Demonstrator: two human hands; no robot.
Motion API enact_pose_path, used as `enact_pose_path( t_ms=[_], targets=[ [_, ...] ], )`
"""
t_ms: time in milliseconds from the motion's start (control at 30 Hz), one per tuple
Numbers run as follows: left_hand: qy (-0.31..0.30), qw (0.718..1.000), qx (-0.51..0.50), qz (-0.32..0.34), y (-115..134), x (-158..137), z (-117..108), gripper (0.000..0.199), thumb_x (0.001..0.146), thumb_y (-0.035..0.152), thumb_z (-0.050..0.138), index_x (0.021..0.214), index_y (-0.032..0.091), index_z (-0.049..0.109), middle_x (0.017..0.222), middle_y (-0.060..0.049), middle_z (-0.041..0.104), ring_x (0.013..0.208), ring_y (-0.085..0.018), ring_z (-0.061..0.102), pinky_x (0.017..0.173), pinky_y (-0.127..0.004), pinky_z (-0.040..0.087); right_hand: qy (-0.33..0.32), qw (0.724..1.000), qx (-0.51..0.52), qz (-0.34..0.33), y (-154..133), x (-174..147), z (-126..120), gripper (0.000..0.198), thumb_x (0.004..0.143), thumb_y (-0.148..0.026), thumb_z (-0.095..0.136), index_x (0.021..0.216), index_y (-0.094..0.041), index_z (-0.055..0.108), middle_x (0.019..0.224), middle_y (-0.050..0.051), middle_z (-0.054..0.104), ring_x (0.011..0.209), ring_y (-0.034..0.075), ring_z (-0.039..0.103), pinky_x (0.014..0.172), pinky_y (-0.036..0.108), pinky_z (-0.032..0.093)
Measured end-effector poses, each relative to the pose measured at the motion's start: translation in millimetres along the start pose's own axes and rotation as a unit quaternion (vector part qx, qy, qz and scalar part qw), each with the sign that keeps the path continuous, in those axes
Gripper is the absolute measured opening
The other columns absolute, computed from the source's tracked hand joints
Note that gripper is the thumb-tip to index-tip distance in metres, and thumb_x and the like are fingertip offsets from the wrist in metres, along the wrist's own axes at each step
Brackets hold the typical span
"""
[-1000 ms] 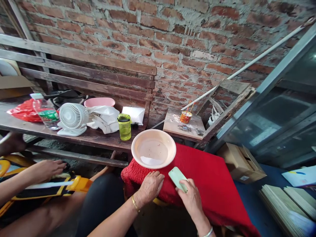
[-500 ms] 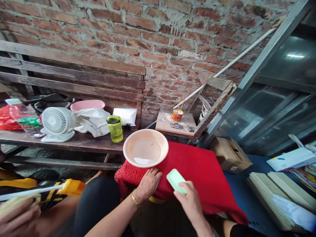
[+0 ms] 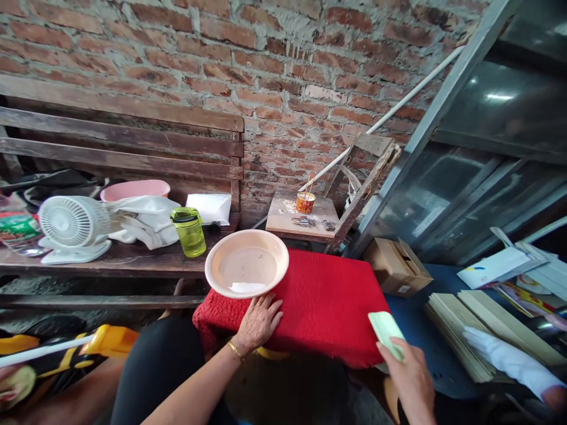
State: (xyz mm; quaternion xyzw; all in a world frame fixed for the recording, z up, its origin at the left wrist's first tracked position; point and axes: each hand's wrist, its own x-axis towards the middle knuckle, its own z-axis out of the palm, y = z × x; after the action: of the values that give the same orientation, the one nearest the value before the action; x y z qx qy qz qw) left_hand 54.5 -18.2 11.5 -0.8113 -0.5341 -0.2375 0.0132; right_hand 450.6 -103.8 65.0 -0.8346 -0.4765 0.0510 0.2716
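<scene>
My left hand (image 3: 259, 321) lies flat on a red cloth (image 3: 328, 301), fingers stretched out, the tips by the near rim of a basin. That basin (image 3: 211, 277) is cream-coloured and round, with shallow water and a few small specks in it. In my right hand (image 3: 410, 369), at the cloth's right end, is a pale green phone (image 3: 386, 332), a flat slab with rounded corners. The thumb and fingers grip its lower end. Its far side is hidden from me.
On the wooden bench stand a white fan (image 3: 71, 227), a green bottle (image 3: 189, 233) and a pink basin (image 3: 137, 190). A small table (image 3: 281, 221) holds a patterned cup (image 3: 305, 202) and padlocks. A cardboard box (image 3: 396, 268) stands right. Another person's hand (image 3: 553, 396) shows at far right.
My right hand has swung right with the phone, from near the middle of the cloth to its right end. My left hand stays by the basin. The view has shifted right.
</scene>
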Motion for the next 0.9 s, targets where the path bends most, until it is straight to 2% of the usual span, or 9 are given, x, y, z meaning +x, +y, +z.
enact_pose_path(
  t_ms=[133,200,267,433,500,533,633,767,900],
  targets=[
    [-0.005,1.000,0.011,0.000,-1,-1,-1,0.029,0.101,0.029,0.056,0.126,0.026,0.071,0.136,-0.011,0.067,0.130,-0.028,0.060,0.115,-0.049,0.042,-0.105,0.969,0.109,-0.193,-71,-54,50,0.025,0.078,-0.047,0.063,0.093,-0.030,0.074,0.101,0.004,0.069,0.091,0.024,0.068,0.085,0.037,0.054],
    [-0.005,1.000,0.010,-0.004,-1,0,-1,0.029,0.101,0.029,0.055,0.126,0.027,0.071,0.136,-0.010,0.067,0.129,-0.028,0.061,0.116,-0.049,0.042,-0.139,0.958,0.107,-0.228,-83,-62,61,0.021,0.076,-0.039,0.063,0.093,-0.033,0.074,0.101,0.001,0.070,0.090,0.023,0.068,0.086,0.037,0.053],
    [-0.009,1.000,0.013,-0.006,-1,0,-1,0.030,0.101,0.030,0.053,0.125,0.027,0.071,0.136,-0.009,0.067,0.129,-0.028,0.060,0.116,-0.049,0.042,-0.141,0.966,0.103,-0.191,-67,-51,54,0.024,0.075,-0.042,0.064,0.095,-0.033,0.075,0.103,0.002,0.070,0.090,0.023,0.069,0.086,0.038,0.053],
    [-0.021,1.000,0.018,-0.008,3,2,-5,0.030,0.101,0.030,0.054,0.126,0.027,0.071,0.136,-0.010,0.067,0.130,-0.028,0.059,0.116,-0.049,0.041,-0.067,0.997,0.036,0.033,33,8,-4,0.058,0.070,-0.073,0.057,0.100,-0.026,0.075,0.101,0.011,0.069,0.087,0.031,0.069,0.077,0.044,0.054],
    [-0.026,0.999,0.018,-0.011,4,3,-7,0.030,0.101,0.029,0.054,0.126,0.027,0.070,0.137,-0.010,0.066,0.130,-0.028,0.059,0.116,-0.048,0.040,-0.031,0.997,-0.020,0.071,54,19,-18,0.063,0.072,-0.076,0.052,0.103,-0.027,0.074,0.100,0.013,0.068,0.082,0.033,0.067,0.075,0.048,0.053],
    [-0.030,0.999,0.018,-0.013,5,3,-8,0.030,0.101,0.029,0.055,0.126,0.027,0.070,0.137,-0.010,0.066,0.130,-0.028,0.059,0.117,-0.048,0.040,-0.026,0.998,-0.030,0.058,55,19,-21,0.062,0.073,-0.075,0.051,0.103,-0.027,0.074,0.101,0.014,0.067,0.082,0.033,0.067,0.076,0.049,0.053],
    [-0.041,0.999,0.020,-0.019,5,3,-9,0.030,0.100,0.029,0.056,0.127,0.027,0.069,0.138,-0.010,0.065,0.130,-0.027,0.059,0.117,-0.048,0.039,-0.072,0.992,0.010,-0.104,25,-5,-11,0.044,0.075,-0.062,0.060,0.098,-0.027,0.075,0.106,0.012,0.069,0.092,0.032,0.067,0.083,0.046,0.054],
    [-0.043,0.999,0.022,-0.018,6,3,-11,0.029,0.100,0.028,0.057,0.126,0.026,0.070,0.138,-0.010,0.065,0.129,-0.027,0.058,0.117,-0.048,0.038,-0.180,0.910,0.004,-0.374,-47,-69,23,0.021,0.074,-0.024,0.068,0.092,-0.031,0.074,0.112,0.004,0.071,0.096,0.025,0.065,0.088,0.038,0.053],
    [-0.044,0.999,0.028,-0.016,7,4,-12,0.029,0.101,0.027,0.056,0.127,0.026,0.070,0.137,-0.010,0.065,0.129,-0.027,0.058,0.116,-0.047,0.039,-0.159,0.843,-0.075,-0.509,-82,-100,49,0.031,0.074,-0.004,0.061,0.090,-0.029,0.071,0.114,0.002,0.072,0.099,0.025,0.066,0.097,0.042,0.050]
  ],
)
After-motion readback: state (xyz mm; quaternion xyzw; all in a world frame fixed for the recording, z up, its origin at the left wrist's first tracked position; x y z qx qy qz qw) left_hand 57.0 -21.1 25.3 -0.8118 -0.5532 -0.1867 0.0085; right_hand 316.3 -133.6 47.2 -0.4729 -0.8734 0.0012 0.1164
